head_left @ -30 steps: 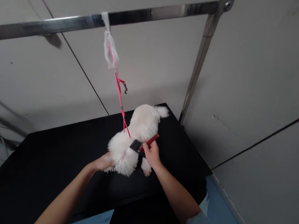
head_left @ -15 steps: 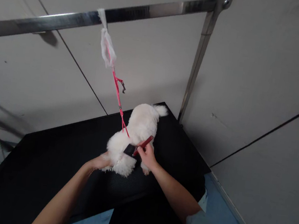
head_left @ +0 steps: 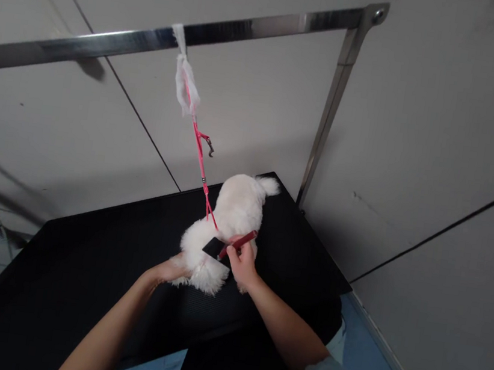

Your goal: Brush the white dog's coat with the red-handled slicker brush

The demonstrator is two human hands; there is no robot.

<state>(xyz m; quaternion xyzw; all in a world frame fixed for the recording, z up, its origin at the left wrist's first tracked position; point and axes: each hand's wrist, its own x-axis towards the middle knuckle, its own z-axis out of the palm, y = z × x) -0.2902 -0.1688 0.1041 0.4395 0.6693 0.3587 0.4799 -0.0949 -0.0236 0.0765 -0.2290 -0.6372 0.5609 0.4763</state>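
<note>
While the right hand [head_left: 242, 266] grips the red handle of a slicker brush [head_left: 225, 251], its fingers closed around it, the brush's black head lies against the fluffy coat of a white dog [head_left: 239, 205], behind its head. The left hand [head_left: 172, 269] is pressed to the other side of the dog's head, its fingers sunk in the fur; whether they clasp anything cannot be told.

The dog is toward the far right part of a black grooming table [head_left: 105, 257], its bushy tail pointing to the far corner and its head turned toward the person. A pink grooming lead [head_left: 201, 158] runs up from its neck area, a small metal hook [head_left: 210, 145] dangling from one side. Its upper end passes into a knotted white cloth strip [head_left: 187, 86], which is tied around a shiny horizontal metal bar [head_left: 133, 41]. At the right, the bar joins a metal upright [head_left: 327, 117] near the table's edge. Blue flooring [head_left: 381, 357] shows beyond the table.
</note>
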